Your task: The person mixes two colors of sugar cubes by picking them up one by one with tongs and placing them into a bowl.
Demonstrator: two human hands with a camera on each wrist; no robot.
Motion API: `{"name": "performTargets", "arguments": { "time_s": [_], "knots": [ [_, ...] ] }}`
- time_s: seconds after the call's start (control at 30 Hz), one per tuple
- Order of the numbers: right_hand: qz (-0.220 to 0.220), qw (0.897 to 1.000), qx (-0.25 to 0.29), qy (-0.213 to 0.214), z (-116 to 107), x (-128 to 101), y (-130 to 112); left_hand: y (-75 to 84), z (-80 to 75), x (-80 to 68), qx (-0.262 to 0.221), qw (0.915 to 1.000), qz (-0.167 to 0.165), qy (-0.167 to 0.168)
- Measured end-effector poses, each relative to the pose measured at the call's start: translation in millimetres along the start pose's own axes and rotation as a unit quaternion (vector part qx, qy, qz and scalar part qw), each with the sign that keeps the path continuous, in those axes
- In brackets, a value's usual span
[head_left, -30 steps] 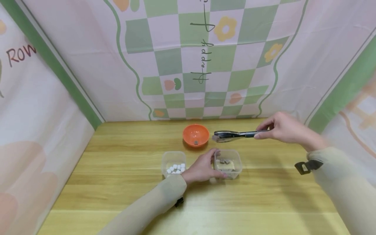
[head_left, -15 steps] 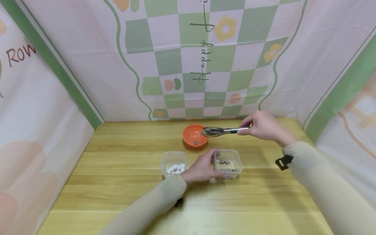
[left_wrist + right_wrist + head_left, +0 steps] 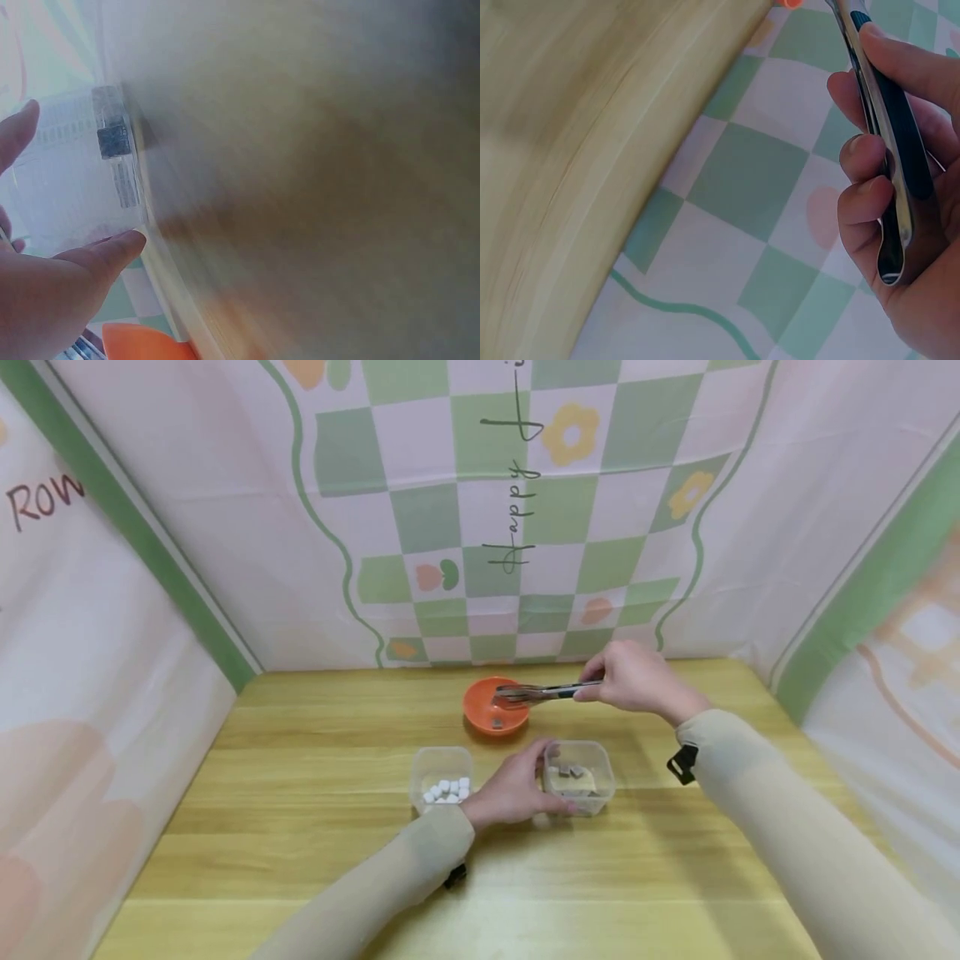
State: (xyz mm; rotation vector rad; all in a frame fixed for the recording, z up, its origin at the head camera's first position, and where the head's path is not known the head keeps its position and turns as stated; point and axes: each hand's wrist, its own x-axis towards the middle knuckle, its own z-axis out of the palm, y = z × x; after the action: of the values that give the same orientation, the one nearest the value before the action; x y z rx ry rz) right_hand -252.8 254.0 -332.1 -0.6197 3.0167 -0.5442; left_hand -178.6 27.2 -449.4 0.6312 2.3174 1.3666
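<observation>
Silver metal tongs [image 3: 551, 692] gripped by the right hand [image 3: 633, 677] hang over the round orange bowl [image 3: 478, 704], one grey cube [image 3: 497, 724] inside, more cubes [image 3: 576, 771] left in the clear plastic tub [image 3: 605, 792] the left hand [image 3: 516, 791] holds.

Wooden tabletop [image 3: 247, 827], pale back wall [image 3: 495, 518] with green checks and flowers, right wall [image 3: 915, 643] seemingly part plaid

Bowl [image 3: 477, 706] on tbl [image 3: 300, 843], behind & btwn L tub [image 3: 441, 762] and R tub [image 3: 581, 752], cubes [image 3: 445, 786] in both.
</observation>
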Motion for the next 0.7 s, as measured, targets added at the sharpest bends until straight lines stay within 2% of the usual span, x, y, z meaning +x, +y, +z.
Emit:
{"name": "performTargets", "arguments": {
  "time_s": [0.43,0.7],
  "knots": [
    [0.006,1.0,-0.017,-0.003,5.2,6.8,-9.5,-0.4,-1.0,0.5,-0.003,1.0,-0.002,0.001],
    [0.003,1.0,-0.018,0.001,-14.3,-8.3,-14.1,0.2,-0.6,0.6,-0.002,1.0,-0.003,0.004]
  ]
}}
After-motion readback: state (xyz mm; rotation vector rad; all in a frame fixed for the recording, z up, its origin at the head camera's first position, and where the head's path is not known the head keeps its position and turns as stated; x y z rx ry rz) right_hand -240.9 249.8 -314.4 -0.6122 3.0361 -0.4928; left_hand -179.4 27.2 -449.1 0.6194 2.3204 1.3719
